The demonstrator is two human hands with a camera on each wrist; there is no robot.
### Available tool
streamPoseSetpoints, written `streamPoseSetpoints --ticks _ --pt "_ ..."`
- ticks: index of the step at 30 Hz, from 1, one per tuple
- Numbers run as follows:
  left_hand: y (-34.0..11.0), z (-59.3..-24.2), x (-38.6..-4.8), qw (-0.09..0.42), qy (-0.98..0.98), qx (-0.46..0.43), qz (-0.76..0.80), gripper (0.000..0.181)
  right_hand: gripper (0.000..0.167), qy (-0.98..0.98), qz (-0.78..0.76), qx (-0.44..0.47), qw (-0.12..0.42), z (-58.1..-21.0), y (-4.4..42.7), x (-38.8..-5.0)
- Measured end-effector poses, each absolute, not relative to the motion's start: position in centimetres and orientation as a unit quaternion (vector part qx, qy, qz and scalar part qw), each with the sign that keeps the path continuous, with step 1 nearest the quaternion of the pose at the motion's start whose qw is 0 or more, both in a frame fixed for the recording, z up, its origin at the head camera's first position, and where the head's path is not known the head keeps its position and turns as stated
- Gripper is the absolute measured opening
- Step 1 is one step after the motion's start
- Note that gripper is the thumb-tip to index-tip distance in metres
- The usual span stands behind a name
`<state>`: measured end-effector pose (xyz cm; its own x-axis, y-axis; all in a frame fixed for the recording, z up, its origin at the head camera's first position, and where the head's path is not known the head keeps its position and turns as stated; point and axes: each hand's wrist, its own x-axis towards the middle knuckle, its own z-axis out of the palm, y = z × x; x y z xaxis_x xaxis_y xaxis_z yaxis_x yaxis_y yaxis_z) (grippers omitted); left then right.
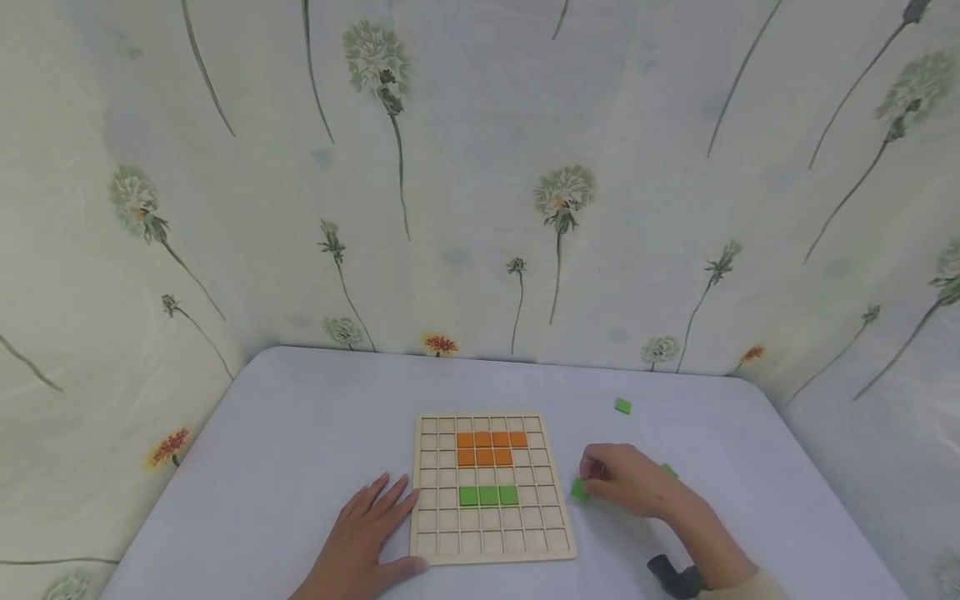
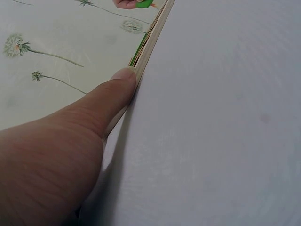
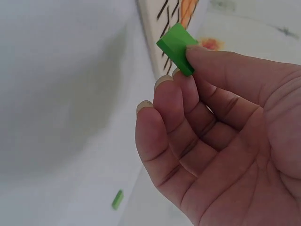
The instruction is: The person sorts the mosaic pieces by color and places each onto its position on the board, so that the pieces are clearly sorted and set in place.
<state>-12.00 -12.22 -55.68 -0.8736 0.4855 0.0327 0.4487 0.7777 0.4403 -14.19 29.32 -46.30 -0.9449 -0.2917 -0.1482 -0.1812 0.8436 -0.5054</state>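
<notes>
A wooden grid board [image 1: 442, 544] lies on the table with orange tiles [image 1: 483, 448] in two rows near its far side. Below them, three green tiles [image 1: 488, 496] sit side by side in one row. My left hand [image 1: 362, 533] rests at the board's left edge, fingers straight, its thumb [image 2: 106, 101] touching the edge. Just off the board's right side, my right hand [image 1: 630, 482] pinches a green tile [image 3: 176, 47] between thumb and fingers, raised above the table in the right wrist view. The other fingers of that hand are loosely bent.
One loose green tile [image 1: 623, 406] lies on the table to the far right of the board. Another green tile [image 1: 669, 471] shows partly behind my right hand. A flower-print cloth [image 1: 480, 183] hangs behind the white-covered table [image 1: 322, 408].
</notes>
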Motion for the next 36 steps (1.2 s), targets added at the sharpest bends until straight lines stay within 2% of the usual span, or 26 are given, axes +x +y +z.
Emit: streamPoseSetpoints --ticks 16,26,36 --pt "-12.1 -56.1 -12.0 0.032 0.941 0.244 0.234 0.099 0.016 0.936 -0.254 -0.216 0.111 -44.9 23.3 -16.4" --pt "-12.2 -55.9 -12.0 0.038 0.938 0.243 0.245 0.099 0.013 0.927 -0.227 -0.275 0.116 -45.4 18.9 -16.9" --pt "-12.4 -55.6 -11.9 0.044 0.936 0.247 0.247 0.097 0.014 0.924 -0.214 -0.291 0.124 -46.6 16.1 -17.1"
